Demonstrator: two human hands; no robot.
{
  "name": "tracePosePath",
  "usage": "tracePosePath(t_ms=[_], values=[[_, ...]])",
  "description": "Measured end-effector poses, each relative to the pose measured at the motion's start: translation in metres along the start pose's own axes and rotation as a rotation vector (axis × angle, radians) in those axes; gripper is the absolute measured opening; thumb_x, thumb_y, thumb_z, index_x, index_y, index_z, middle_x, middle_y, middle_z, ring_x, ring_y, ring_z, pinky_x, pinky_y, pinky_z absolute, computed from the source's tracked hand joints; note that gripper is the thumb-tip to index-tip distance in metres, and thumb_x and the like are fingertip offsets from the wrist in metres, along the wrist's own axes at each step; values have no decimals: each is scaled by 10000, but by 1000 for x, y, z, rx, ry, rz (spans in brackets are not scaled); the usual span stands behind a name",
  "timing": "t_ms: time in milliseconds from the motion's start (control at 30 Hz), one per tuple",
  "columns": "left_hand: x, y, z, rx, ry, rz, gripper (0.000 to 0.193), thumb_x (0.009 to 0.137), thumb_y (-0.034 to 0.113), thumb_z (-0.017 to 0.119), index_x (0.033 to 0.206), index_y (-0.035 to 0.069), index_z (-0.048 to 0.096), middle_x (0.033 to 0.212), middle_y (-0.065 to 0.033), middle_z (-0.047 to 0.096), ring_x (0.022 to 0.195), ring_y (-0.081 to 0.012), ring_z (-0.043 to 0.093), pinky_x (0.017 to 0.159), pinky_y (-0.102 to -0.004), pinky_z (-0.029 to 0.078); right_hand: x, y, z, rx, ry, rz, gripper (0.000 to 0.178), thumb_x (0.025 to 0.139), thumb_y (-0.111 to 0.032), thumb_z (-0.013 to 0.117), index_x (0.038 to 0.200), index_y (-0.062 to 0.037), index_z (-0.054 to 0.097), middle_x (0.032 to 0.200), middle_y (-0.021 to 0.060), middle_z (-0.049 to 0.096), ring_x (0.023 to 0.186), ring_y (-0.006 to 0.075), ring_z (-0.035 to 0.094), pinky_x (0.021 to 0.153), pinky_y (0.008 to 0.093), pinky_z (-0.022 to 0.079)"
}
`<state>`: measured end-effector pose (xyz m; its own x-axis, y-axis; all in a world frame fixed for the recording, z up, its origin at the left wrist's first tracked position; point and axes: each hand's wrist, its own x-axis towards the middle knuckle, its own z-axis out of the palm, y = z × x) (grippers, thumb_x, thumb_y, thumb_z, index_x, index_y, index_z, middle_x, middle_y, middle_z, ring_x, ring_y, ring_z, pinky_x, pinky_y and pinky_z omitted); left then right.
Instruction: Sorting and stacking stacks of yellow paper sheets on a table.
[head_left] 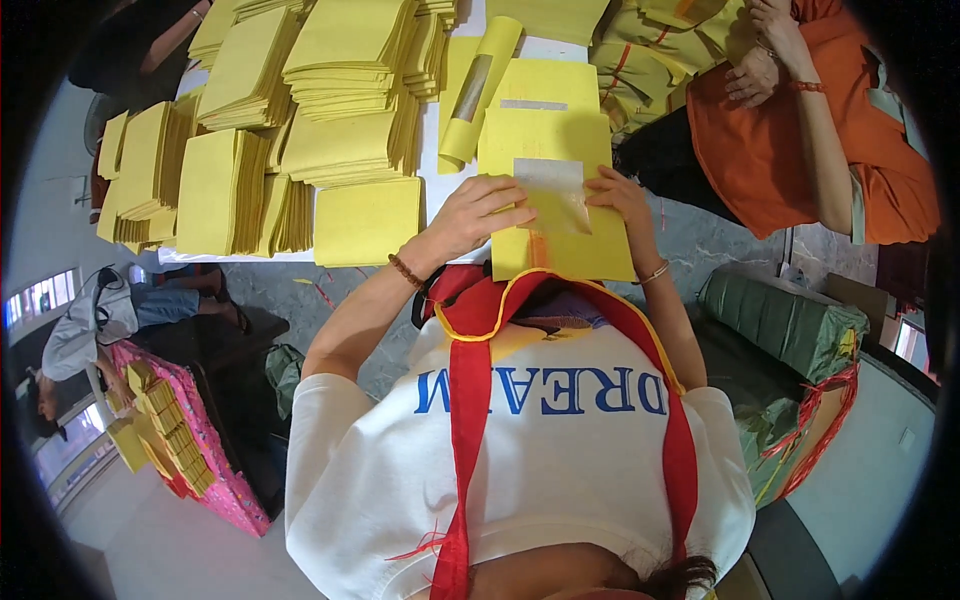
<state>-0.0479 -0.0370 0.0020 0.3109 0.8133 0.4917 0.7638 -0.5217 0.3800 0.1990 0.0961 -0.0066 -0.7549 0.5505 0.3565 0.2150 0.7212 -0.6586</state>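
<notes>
This looks like a workshop or packing room for paper goods. Thick stacks of yellow paper [345, 60] crowd the white surface [430, 150], with loose yellow sheets [550, 135] in front of a person in a red apron [470, 420]. Another person in orange [745, 150] is close by. Smaller yellow bundles [175, 430] cover a pink-topped surface [232, 492], and green-wrapped bales [770, 312] with red cord [848, 395] lie opposite.
</notes>
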Motion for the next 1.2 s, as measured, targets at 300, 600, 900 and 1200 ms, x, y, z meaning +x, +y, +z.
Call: tracePosePath(t_ms=[300, 600, 900, 1200], values=[[-8, -3, -7, -206, -7, -198, 318, 766, 127, 620, 1075, 53, 599, 1043, -109, 607, 996, -285, 550, 860, -377, 425, -4, -17, -5, 60, -30, 28, 232, 705, -108, 667, 930, -97, 611, 1088, 66, 616, 1123, 262, 528, 913, 365, 381], [12, 7, -4, -453, 108, -772, 215, 868, 169, 569, 993, -4, 597, 744, -140, 585, 672, -238, 535, 639, -346, 441, 5, -29, 2, 446, -27, 567, 310, 817, -86, 626, 1115, -27, 566, 1034, 77, 625, 918, 157, 593, 780, 283, 461], [18, 0, 5, -554, 195, -1018, 231, 852, 182, 589, 967, -19, 596, 645, -115, 567, 579, -149, 487, 557, -318, 418, 22, -32, 14, 672, 157, 558, 644, 838, -54, 592, 1385, -56, 251, 1156, 106, 536, 973, 136, 542, 824, 266, 443], [20, -7, 6, -564, 311, -1082, 427, 850, 152, 565, 1228, 14, 424, 694, -127, 591, 608, -210, 550, 575, -339, 438, 30, -30, 20, 442, 140, 668, 383, 843, -91, 601, 1211, -8, 535, 1084, 75, 594, 932, 108, 544, 791, 229, 449]])
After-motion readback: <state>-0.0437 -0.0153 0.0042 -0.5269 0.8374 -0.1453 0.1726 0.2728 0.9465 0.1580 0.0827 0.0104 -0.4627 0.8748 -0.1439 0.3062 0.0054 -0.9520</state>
